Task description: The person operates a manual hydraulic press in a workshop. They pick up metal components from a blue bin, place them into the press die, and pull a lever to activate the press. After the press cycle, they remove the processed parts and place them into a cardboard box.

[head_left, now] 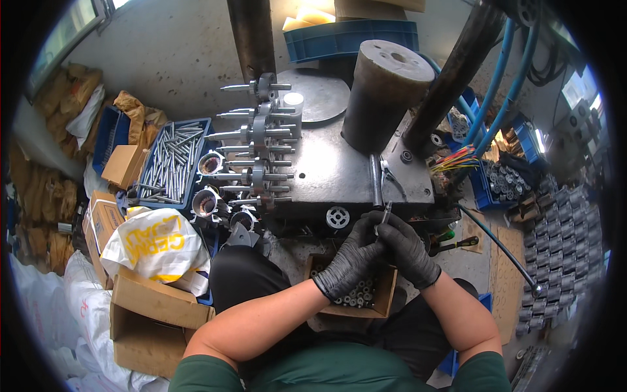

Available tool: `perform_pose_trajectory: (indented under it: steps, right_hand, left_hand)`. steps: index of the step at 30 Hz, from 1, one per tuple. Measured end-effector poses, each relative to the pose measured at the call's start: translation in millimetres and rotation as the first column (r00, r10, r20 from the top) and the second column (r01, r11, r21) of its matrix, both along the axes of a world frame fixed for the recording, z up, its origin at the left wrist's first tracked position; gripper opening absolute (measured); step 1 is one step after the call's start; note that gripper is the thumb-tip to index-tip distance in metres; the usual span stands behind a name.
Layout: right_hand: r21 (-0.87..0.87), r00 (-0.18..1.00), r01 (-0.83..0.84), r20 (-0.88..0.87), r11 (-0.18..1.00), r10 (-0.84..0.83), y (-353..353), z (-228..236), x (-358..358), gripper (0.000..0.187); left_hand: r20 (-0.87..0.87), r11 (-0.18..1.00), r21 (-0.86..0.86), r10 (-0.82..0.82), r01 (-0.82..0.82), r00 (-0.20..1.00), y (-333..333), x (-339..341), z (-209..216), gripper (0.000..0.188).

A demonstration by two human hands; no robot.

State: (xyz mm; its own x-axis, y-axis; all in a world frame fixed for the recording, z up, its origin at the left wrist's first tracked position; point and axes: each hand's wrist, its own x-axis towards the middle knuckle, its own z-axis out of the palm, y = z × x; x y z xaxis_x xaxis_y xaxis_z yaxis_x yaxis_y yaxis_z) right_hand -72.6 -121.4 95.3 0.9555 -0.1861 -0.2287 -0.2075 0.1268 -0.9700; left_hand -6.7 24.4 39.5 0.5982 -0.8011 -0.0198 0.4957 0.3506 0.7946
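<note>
Both my hands wear dark grey gloves and meet in front of the metal press table (320,163). Fingers curled, my left hand (353,255) and my right hand (410,251) close on a slim metal shaft (388,209), whose tip points up and away from me. The gloves hide its lower part. Below the hands, between my knees, stands a cardboard box (349,311) with several small ring-shaped bearings (361,295) inside. Just beyond the hands, a dark metal rod (375,179) and pliers (390,176) lie at the table's front edge.
A thick metal cylinder (385,98) stands on the table. Several rotors on shafts (260,150) line its left side. A blue tray of shafts (175,153), motor housings (208,202) and an open carton (157,304) are at left. Stacked metal parts (562,248) and blue hoses (503,98) are at right.
</note>
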Motion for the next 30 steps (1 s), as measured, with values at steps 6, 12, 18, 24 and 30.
perform_pose_trajectory:
  steps: [6,12,18,24,30]
  right_hand:
    - [-0.029,0.978,0.137,0.162,0.99,-0.13,12,-28,0,0.041]
    - [0.231,0.984,0.074,-0.174,0.97,-0.034,7,-90,30,0.025]
    - [0.524,0.967,0.082,-0.248,0.848,0.06,30,-66,64,0.023]
    - [-0.834,0.883,-0.427,-0.3,0.35,0.362,5,-68,59,0.031]
    - [-0.676,0.666,-0.708,-0.542,0.205,0.512,-17,-93,1,0.036]
  left_hand:
    - [-0.054,0.993,0.049,0.106,-0.103,0.993,9,-5,0,0.05]
    - [-0.154,0.956,-0.009,0.29,-0.295,0.945,43,13,24,0.047]
    - [-0.163,0.955,-0.013,0.291,-0.297,0.943,60,30,12,0.044]
    - [-0.092,0.991,0.067,0.119,-0.113,0.989,58,25,5,0.067]
    - [-0.179,0.972,0.185,-0.108,0.141,0.978,41,13,1,0.07]
